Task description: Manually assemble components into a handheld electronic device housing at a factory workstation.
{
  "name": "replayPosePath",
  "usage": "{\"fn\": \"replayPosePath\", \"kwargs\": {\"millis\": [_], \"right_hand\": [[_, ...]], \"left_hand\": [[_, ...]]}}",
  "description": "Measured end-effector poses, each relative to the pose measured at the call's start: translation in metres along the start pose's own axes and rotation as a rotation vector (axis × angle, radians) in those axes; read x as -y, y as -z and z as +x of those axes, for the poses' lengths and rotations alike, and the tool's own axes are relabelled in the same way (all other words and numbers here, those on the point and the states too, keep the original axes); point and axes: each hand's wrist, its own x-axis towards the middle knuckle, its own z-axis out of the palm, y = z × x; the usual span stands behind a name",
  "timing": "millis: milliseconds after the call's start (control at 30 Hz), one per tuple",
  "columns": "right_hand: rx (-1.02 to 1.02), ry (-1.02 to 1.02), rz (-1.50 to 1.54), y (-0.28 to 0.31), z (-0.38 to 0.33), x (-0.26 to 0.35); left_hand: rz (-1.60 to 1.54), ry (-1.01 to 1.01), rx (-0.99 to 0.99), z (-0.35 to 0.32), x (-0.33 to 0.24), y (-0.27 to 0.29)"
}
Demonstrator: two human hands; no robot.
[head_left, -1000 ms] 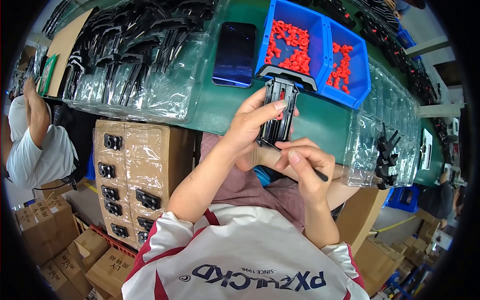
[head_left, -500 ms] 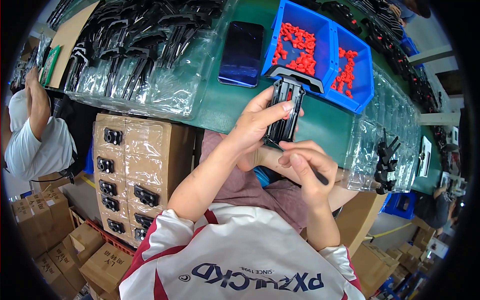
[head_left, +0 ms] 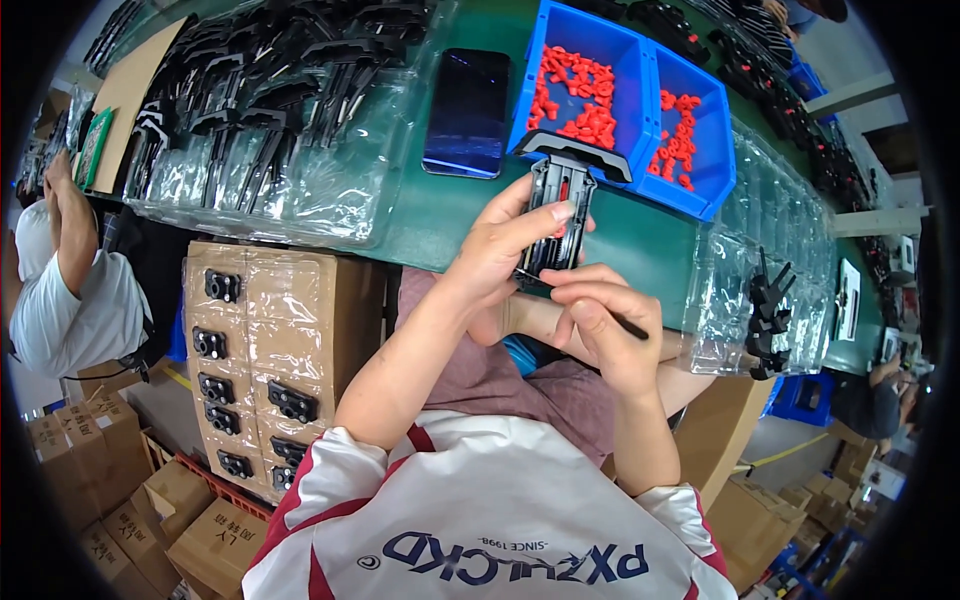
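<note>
My left hand (head_left: pixel 500 245) grips a black plastic part (head_left: pixel 578 153), with its thumb laid across the front. This part has a wide curved crossbar at the far end and a long grooved body. Inside the groove sits a small red piece (head_left: pixel 564 188), partly covered by the thumb. My right hand (head_left: pixel 612 318) is closed around a slim tool with a dark handle (head_left: pixel 631 327). Its fingertips are at the near end of the black part, and the tool's tip cannot be made out.
Blue bins (head_left: pixel 648 120) of small red pieces stand just beyond my hands, beside a dark phone (head_left: pixel 467 112). Similar black parts (head_left: pixel 270 100) pile up at far left on clear plastic trays. A carton (head_left: pixel 290 330) stands at left. Another person (head_left: pixel 75 270) sits at far left.
The view has shifted slightly. My right hand has turned a little, so the tool handle lies at a different angle near the black part's lower end. My left hand keeps its grip.
</note>
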Motion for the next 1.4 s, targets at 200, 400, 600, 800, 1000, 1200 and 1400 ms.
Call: {"fn": "replayPosePath", "kwargs": {"millis": [200,400,600,800,1000,1200,1400], "right_hand": [[-0.068,0.012,0.187,-0.001,-0.002,-0.003],[-0.021,0.092,-0.064,0.001,0.001,-0.011],[-0.084,-0.025,0.078,0.004,-0.003,-0.001],[-0.093,0.000,0.090,-0.007,-0.004,-0.011],[-0.093,0.005,-0.039,0.003,0.002,-0.008],[0.027,0.354,-0.268,0.002,-0.008,0.014],[-0.403,0.568,-0.531,0.064,-0.029,0.066]], "left_hand": [[-0.022,0.021,0.005,0.000,-0.001,0.000],[-0.012,0.009,-0.017,0.000,0.001,0.001],[0.095,-0.026,0.000,0.002,0.003,-0.004],[-0.022,-0.041,0.036,0.001,-0.002,-0.009],[-0.035,-0.082,0.014,0.000,0.004,-0.001],[-0.158,0.027,-0.016,0.000,-0.002,-0.002],[-0.201,-0.088,0.164,-0.002,0.008,0.006]]}}
